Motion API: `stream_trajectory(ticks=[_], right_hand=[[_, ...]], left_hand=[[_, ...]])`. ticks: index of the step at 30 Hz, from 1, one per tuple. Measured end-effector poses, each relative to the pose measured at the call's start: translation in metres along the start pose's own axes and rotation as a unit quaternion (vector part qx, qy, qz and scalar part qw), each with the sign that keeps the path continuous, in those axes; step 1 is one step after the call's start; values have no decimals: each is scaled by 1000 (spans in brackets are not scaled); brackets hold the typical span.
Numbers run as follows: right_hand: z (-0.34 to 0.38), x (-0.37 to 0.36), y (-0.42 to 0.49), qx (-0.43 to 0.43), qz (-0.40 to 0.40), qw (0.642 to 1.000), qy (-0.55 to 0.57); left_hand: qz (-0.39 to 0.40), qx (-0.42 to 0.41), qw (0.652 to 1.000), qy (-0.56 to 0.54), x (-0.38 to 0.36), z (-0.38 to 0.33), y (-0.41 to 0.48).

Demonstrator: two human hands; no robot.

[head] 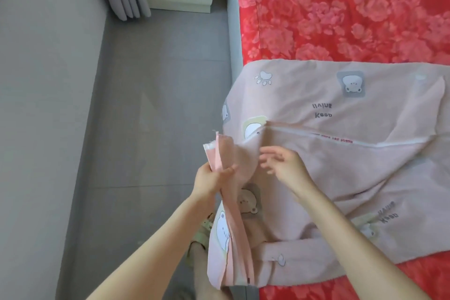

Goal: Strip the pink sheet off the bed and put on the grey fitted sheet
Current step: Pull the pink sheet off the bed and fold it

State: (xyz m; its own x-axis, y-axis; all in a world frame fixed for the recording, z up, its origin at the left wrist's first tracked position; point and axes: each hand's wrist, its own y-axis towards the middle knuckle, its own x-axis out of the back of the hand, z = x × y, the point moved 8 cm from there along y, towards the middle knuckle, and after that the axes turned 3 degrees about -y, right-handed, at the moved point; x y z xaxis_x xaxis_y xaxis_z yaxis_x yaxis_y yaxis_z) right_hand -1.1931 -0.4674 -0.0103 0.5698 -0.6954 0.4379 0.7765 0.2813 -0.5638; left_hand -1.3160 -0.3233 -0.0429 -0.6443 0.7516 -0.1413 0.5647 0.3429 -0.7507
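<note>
The pink sheet [341,165] is off the mattress corners and lies in a folded stack on the bed [353,7], whose red floral surface is exposed beyond and below it. The stack's long axis runs across the bed, from the side edge where the person stands toward the far side. Its gathered hems overhang that side edge as a narrow strip running near to far. The left hand [211,178] grips this strip, with fingers and thumb closed round the bunched layers just outside the bed edge, above the floor [146,105]. The right hand [285,163] is open with its fingers spread and holds nothing. It is just to the right of the left hand, apart from it, over the flat part of the stack. Whether its fingertips touch the cloth cannot be determined. The sheet extends rightward from both hands, so the right hand is the nearer one for taking or smoothing the next section, while the left hand anchors the hems. In my judgement the stripping step is close to finished. The grey fitted sheet is not in view.
</note>
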Motion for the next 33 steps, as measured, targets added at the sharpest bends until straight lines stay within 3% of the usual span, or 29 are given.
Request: stream_trajectory(ticks=[2,4,8,15,18,21,23,27,29,33], right_hand=[[2,32,39,30,-95,980,-171],[2,50,74,42,-124,949,-287],[-3,63,142,48,-109,873,-473],[-61,82,194,-84,-30,775,-626],[-59,99,172,-45,-43,786,-615],[-4,135,125,97,-115,876,-459],[48,164,85,133,-97,924,-345],[137,207,77,124,-95,924,-348],[161,198,105,126,-100,927,-338],[163,158,177,117,-102,880,-448]], left_hand=[[-37,39,997,-57,15,0,22],[-56,47,994,-77,30,-5,40],[-75,16,996,-44,57,-24,76],[-42,33,999,-5,84,-36,109],[2,12,1000,17,93,-53,109],[49,-26,998,20,102,-88,100],[93,-74,993,7,110,-130,93],[135,-112,984,36,111,-203,119],[102,-106,986,76,107,-208,156],[21,-72,982,173,104,-176,226]])
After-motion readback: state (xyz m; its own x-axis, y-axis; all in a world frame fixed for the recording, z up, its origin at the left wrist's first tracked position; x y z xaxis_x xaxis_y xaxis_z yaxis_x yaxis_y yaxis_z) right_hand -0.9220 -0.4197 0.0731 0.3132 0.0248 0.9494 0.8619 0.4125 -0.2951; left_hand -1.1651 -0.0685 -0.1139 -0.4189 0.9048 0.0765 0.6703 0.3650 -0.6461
